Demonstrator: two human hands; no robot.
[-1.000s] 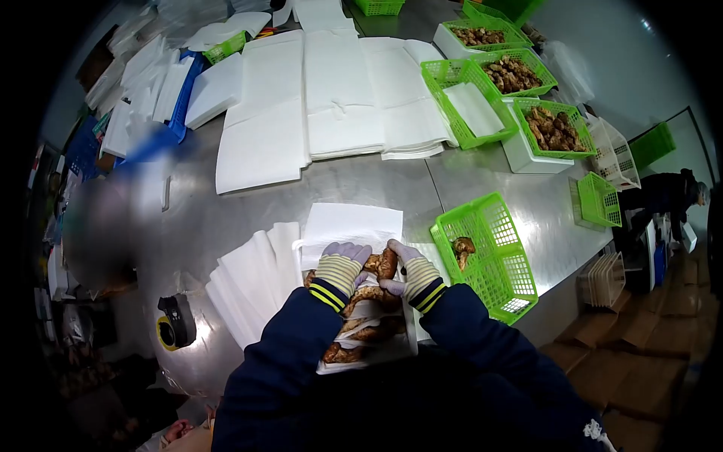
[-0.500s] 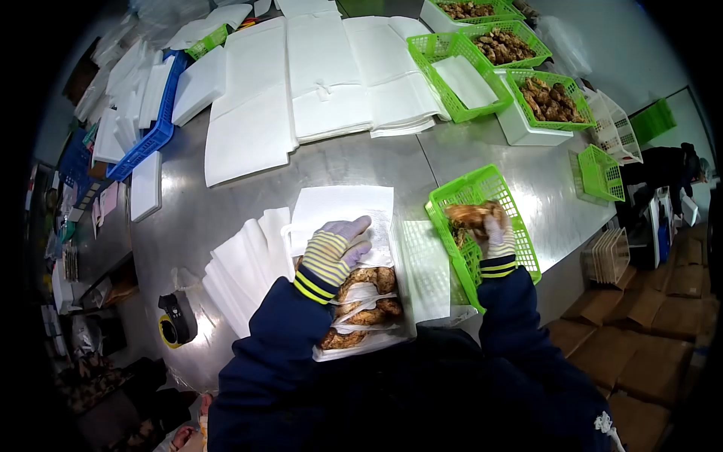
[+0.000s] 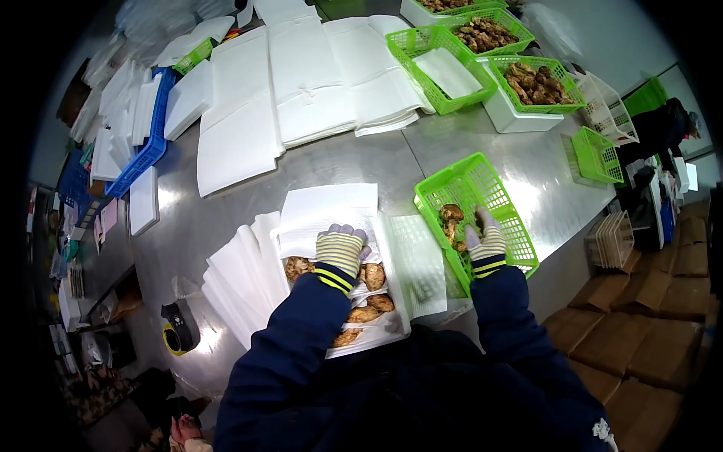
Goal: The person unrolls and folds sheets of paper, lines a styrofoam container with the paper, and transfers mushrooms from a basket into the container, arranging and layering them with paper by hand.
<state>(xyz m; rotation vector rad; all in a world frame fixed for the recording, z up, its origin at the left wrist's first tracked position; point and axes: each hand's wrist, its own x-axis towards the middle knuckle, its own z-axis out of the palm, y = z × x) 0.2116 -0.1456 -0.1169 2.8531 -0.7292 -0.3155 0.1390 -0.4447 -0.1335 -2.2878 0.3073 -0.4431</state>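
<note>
A white foam box (image 3: 399,301) lined with white paper (image 3: 331,207) holds several brown mushrooms (image 3: 366,310) with paper strips between them. My left hand (image 3: 340,251), in a striped glove, reaches down into the box, its fingers curled together and their tips hidden; what they grip cannot be made out. Beside the box, a green basket (image 3: 493,172) contains a few mushrooms (image 3: 451,213). Inside that basket is my right hand (image 3: 486,235), gloved too, thumb and finger apart beside the mushrooms, with nothing visible between them.
White foam sheets (image 3: 239,279) fan out left of the box, near a tape roll (image 3: 177,331). Large white sheets (image 3: 237,113) lie at the back. Mushroom-filled green baskets (image 3: 538,87) stand back right. A blue crate (image 3: 143,162) is at left; another person's hand (image 3: 184,429) shows lower left.
My right hand has let go of the large mushroom it held in the green basket. My left hand has gone from spread fingers over the paper to curled fingers down in the box.
</note>
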